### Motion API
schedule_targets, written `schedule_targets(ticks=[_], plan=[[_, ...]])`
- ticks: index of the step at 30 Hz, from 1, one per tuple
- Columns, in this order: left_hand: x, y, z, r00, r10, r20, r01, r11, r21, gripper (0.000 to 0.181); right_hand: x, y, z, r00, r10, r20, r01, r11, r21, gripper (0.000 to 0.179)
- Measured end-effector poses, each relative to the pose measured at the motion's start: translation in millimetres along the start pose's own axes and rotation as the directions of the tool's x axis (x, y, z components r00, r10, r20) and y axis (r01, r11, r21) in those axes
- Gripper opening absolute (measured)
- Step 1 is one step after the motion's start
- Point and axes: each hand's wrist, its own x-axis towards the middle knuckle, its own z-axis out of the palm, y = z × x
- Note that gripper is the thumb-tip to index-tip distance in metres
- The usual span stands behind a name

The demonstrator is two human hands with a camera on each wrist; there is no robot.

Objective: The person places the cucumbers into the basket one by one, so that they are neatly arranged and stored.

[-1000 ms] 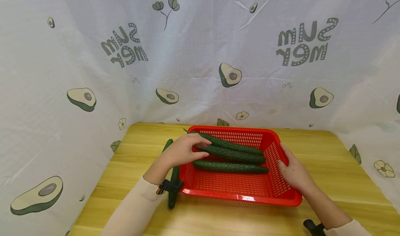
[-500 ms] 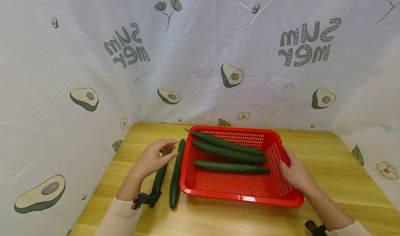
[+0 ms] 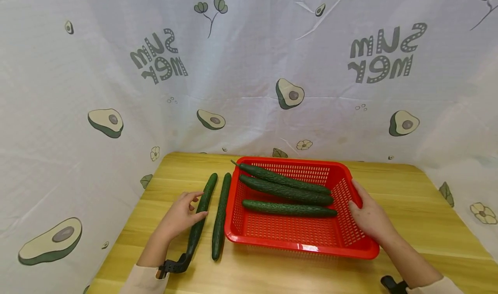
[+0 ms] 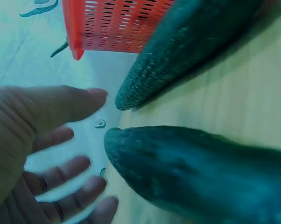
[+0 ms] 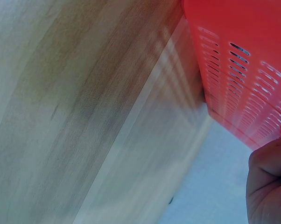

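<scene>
My left hand (image 3: 180, 216) is over the outer one of two dark green cucumbers on the table, its thumb and fingers spread. This outer cucumber (image 3: 196, 230) lies slantwise, and in the left wrist view the fingertips are off its rounded end. Beside it lies the second cucumber (image 3: 219, 220), along the left wall of a red plastic basket (image 3: 272, 244). Inside the basket are three more cucumbers: a back one (image 3: 285, 180) with its stem over the rim, a middle one (image 3: 285, 192) and a front one (image 3: 289, 209). My right hand (image 3: 371, 218) grips the basket's right rim.
The wooden table (image 3: 280, 276) ends at the back and sides against a white curtain (image 3: 249, 60) printed with avocados. A black wrist strap (image 3: 177, 264) on the left arm overlaps the outer cucumber's near end.
My left hand has moved left and down from above the basket to the outer cucumber, uncovering the cucumbers beneath it. My right hand has stayed on the basket rim.
</scene>
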Motion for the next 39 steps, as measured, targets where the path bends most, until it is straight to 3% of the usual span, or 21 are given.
schedule_targets(ticks=[5,20,39], plan=[[-4.3,-4.5,6.9,0.996,-0.083,0.025,0.082,0.996,0.032,0.078,-0.2,0.6,0.3,1.000,0.005,0.006,-0.005,1.000,0.018,0.072],[-4.3,-3.4,17.3,0.988,-0.152,0.010,0.150,0.984,0.096,0.094,-0.5,2.0,0.9,1.000,0.007,0.006,-0.007,0.999,0.032,0.071],[-7.9,-5.7,16.6,0.992,-0.118,-0.033,0.121,0.989,0.084,0.078,-1.9,0.5,0.9,1.000,0.011,0.007,-0.012,0.999,0.037,0.071]])
